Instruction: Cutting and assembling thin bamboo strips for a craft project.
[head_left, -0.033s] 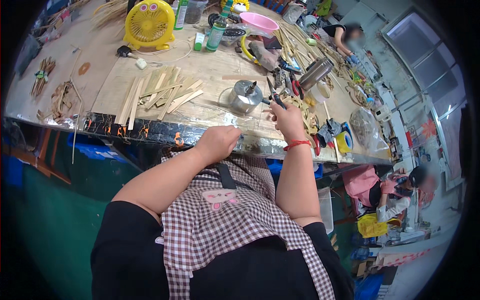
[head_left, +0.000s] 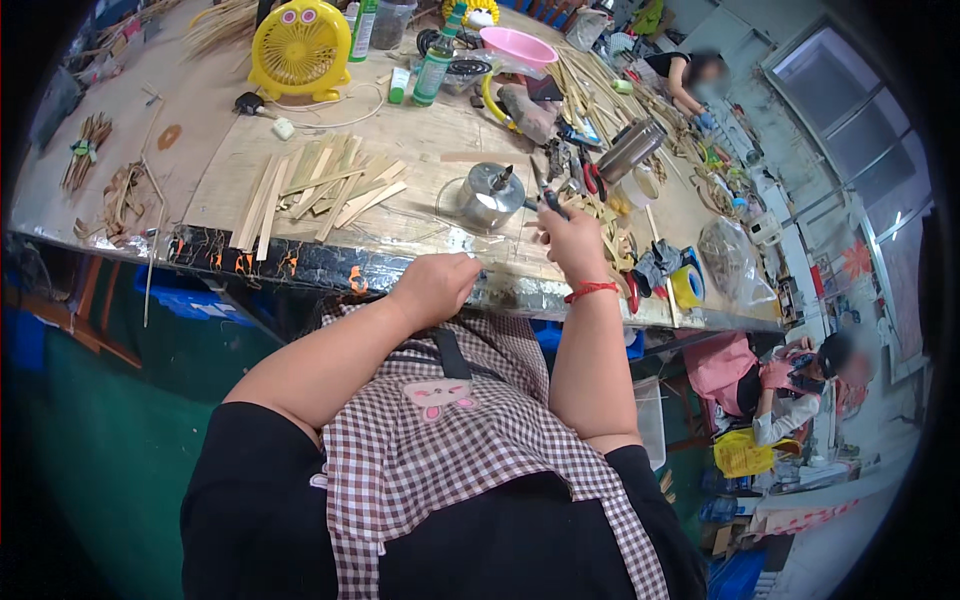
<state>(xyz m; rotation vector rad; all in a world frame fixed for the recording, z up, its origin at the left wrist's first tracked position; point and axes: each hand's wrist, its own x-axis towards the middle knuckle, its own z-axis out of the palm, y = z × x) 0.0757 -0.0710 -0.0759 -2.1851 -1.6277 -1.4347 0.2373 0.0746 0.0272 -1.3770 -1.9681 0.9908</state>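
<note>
My right hand (head_left: pixel 575 245), with a red cord on its wrist, grips pointed, dark-handled pliers (head_left: pixel 550 199) above the table. Their grey tip points away from me. Close to the left of them stands a short, round, shiny alcohol burner (head_left: pixel 490 205) with a dark wick on top; I see no flame. My left hand (head_left: pixel 435 286) is closed at the table's front edge, thumb side up. What its fingers hold, if anything, is hidden. Flat pale bamboo strips (head_left: pixel 325 185) lie loosely heaped left of the burner.
A yellow fan (head_left: pixel 300 52), a green bottle (head_left: pixel 433 68) and a pink basin (head_left: pixel 518 44) stand farther back. Right of my hand are a steel flask (head_left: pixel 632 150), red-handled pliers (head_left: pixel 592 178) and yellow tape (head_left: pixel 687 287). Two other people sit at the right.
My right hand and the pliers have shifted slightly left and down toward me. My left hand and the burner look unmoved.
</note>
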